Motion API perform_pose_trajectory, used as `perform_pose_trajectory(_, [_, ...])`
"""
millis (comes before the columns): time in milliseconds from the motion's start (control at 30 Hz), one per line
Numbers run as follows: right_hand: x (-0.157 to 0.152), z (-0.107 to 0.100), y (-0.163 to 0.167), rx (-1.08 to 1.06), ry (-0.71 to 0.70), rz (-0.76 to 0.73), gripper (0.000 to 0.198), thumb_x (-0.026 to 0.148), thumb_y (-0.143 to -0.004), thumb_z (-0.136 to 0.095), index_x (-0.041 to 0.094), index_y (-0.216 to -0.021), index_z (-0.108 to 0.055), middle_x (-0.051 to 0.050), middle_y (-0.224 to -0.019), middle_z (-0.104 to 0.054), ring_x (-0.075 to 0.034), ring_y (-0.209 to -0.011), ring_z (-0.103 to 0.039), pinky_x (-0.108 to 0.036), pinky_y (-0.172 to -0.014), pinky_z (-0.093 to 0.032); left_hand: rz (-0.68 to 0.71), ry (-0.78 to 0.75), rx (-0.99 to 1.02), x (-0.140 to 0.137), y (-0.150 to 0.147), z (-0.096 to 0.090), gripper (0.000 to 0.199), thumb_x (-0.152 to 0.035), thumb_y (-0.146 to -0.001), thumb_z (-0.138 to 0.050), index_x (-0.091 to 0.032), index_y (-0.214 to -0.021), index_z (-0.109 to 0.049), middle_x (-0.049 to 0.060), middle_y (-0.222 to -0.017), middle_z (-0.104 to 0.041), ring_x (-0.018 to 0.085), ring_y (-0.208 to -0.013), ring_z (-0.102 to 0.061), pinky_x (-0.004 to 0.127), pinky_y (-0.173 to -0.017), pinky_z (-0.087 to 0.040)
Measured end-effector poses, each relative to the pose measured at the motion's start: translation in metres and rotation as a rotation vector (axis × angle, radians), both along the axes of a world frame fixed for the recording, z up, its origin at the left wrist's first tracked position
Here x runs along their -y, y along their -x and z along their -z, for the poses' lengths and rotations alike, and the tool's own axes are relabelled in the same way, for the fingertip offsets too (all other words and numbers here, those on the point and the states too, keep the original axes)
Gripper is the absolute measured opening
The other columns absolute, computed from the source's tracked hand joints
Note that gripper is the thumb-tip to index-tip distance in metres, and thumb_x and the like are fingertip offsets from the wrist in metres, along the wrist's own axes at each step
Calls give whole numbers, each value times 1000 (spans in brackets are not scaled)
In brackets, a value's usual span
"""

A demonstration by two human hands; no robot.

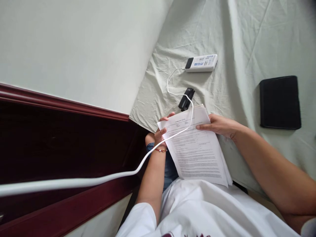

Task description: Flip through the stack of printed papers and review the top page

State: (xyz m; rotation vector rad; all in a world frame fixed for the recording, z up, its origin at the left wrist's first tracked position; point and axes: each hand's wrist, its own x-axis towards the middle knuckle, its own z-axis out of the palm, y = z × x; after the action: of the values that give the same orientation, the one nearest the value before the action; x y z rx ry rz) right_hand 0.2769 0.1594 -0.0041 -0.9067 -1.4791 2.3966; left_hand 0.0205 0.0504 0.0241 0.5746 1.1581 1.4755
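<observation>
A stack of printed white papers (197, 148) rests on my lap at the edge of the bed. My left hand (161, 130) grips the stack's upper left corner, thumb on top. My right hand (219, 126) holds the stack's right edge with fingers laid flat on the top sheet. A white cable (103, 179) runs across the top sheet and past my left wrist, which wears a thin bracelet.
A white power bank (201, 63) lies on the pale green bedsheet (247, 39), joined to the cable. A small black device (186, 98) sits just beyond the papers. A black tablet or case (280, 102) lies at the right. A dark red wooden bed frame (61, 138) fills the left.
</observation>
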Motion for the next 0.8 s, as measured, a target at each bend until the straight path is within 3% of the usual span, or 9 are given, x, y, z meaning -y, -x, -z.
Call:
perform_pose_trajectory(67, [1, -1, 4, -16, -18, 85, 44, 59, -79, -90, 24, -105, -84, -9, -109, -84, -36, -104, -79, -50, -93, -66, 12, 6, -12, 0, 0, 4, 41, -34, -64, -89, -29, -98, -68, 7, -144, -71, 40, -137, -63, 56, -108, -54])
perform_pose_trajectory(133, [1, 0, 8, -9, -128, 247, 50, 57, -86, -82, 25, -125, -78, -8, -112, -83, -32, -100, -79, -48, -89, -66, 34, 27, -21, 1, -1, 8, 44, -37, -66, -87, -28, -102, -64, 8, -134, -75, 40, -135, -64, 54, -107, -53])
perform_pose_trajectory(233, [-1, 4, 11, 95, -461, 515, 60, 46, -94, -73, 30, -150, -62, -7, -126, -79, -24, -89, -75, -45, -88, -63, 85, 59, -4, 0, -1, 10, 45, -40, -71, -84, -28, -107, -59, 8, -118, -76, 38, -125, -69, 50, -101, -55])
perform_pose_trajectory(333, [-1, 7, 11, 177, -751, 631, 50, 38, -100, -64, 31, -149, -64, -8, -136, -76, -22, -87, -74, -44, -89, -61, 132, 86, 4, -2, 1, 10, 45, -39, -75, -84, -28, -110, -60, 6, -112, -75, 33, -111, -73, 43, -93, -56])
perform_pose_trajectory(467, [0, 9, 11, 277, -973, 516, 32, 34, -105, -53, 24, -117, -82, -10, -122, -81, -29, -104, -76, -43, -91, -60, 186, 106, -19, -5, 3, 11, 50, -40, -75, -87, -26, -117, -65, 6, -112, -76, 28, -101, -73, 38, -86, -55])
perform_pose_trajectory(633, [2, 11, 13, 403, -1111, 460, 40, 35, -107, -53, 25, -138, -77, -11, -143, -74, -30, -115, -76, -42, -88, -60, 168, 142, -98, -6, 2, 9, 54, -54, -73, -90, -26, -115, -68, 7, -108, -76, 29, -104, -74, 40, -90, -56])
perform_pose_trajectory(800, [1, 13, 12, 402, -1151, 354, 36, 36, -110, -50, 26, -115, -85, -10, -121, -81, -31, -115, -74, -42, -87, -58, 145, 144, -91, -7, -2, 3, 49, -65, -79, -85, -25, -103, -69, 8, -100, -76, 36, -115, -74, 46, -95, -59])
